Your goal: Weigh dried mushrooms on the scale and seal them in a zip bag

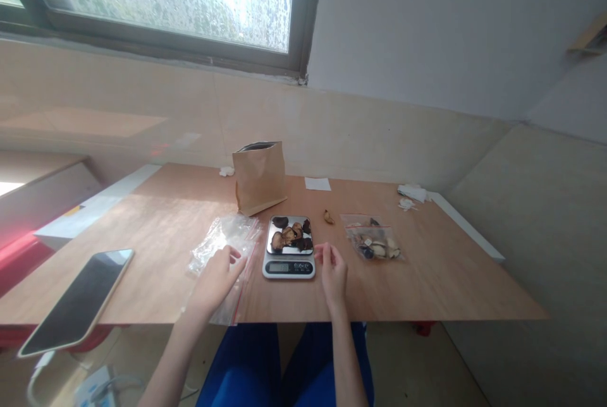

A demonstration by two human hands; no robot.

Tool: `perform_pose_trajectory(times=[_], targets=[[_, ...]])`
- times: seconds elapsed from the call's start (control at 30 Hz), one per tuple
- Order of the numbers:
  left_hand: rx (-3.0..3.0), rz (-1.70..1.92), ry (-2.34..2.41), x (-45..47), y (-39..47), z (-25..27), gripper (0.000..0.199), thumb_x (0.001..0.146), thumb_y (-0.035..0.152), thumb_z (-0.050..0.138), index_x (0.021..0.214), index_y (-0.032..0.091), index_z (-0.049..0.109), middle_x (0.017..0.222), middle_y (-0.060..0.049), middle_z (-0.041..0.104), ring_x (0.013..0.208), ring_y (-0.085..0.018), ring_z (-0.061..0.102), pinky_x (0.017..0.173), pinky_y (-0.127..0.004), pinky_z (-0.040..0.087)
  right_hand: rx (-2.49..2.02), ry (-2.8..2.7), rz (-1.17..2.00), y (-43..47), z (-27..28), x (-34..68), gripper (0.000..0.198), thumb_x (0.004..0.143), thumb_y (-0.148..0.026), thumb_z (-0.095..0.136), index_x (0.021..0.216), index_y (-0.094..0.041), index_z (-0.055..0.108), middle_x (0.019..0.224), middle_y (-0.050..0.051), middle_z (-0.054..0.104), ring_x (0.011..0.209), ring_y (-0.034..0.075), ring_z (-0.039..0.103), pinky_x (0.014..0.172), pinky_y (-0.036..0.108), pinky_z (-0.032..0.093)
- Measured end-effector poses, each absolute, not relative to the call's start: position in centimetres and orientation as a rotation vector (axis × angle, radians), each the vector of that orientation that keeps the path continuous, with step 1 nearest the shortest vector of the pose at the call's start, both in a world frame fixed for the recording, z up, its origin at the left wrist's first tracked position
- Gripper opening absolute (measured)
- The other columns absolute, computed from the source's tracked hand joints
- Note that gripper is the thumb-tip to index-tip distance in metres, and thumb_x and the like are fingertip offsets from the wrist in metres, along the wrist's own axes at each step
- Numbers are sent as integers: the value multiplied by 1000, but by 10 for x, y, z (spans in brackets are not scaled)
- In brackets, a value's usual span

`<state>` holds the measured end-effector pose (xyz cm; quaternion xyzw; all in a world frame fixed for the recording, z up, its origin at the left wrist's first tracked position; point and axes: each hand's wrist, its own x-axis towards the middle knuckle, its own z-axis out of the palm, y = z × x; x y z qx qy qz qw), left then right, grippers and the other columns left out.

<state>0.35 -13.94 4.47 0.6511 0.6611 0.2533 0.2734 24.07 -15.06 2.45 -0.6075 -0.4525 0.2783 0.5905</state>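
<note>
Blue knees low in frame, then hands: left hand (215, 280) pinches empty zip bags (226, 249), right hand (333, 271) loosely curled, holding nothing, beside scale (289, 249) w/ dried mushrooms (291, 236) on it. Looks like weighing; next probably bag the portion. Filled bag (374, 242) right.

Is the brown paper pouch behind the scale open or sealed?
Open. The brown paper pouch stands upright on the table, its top edges parted, showing a dark gap inside.
</note>
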Motion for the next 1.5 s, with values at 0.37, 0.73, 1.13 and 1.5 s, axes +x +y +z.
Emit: perform_pose_trajectory(times=[0.37,0.73,1.13,1.5], targets=[[1739,641,1900,7,-148,29,11,73,26,38,64,22,43,67,-5,58,67,-21,58,63,-30,41,-1431,-1060,656,-157,28,251,43,86,-53,40,78,-17,62,63,3,60,61,16,56,60,26,43],[1578,1062,1668,42,-155,62,23,80,44,42,86,24,50,69,-1,60,65,-20,60,60,-30,45,-1275,-1377,982,-168,55,199,33,87,-46,42,86,-18,61,70,1,59,64,13,56,59,22,43],[1339,1537,1704,39,-165,98,13,73,35,53,74,23,52,56,3,53,49,-14,52,47,-25,40,-1335,-1393,832,-142,67,217,30,83,-37,47,61,-18,54,58,-1,55,58,13,53,53,21,40],[1280,1258,1854,36,-128,107,14,69,33,54,68,20,52,50,2,53,45,-15,50,46,-26,36,-1332,-1568,475,-134,48,251,23,87,-27,44,102,-21,60,104,9,59,101,21,55,90,37,44]])
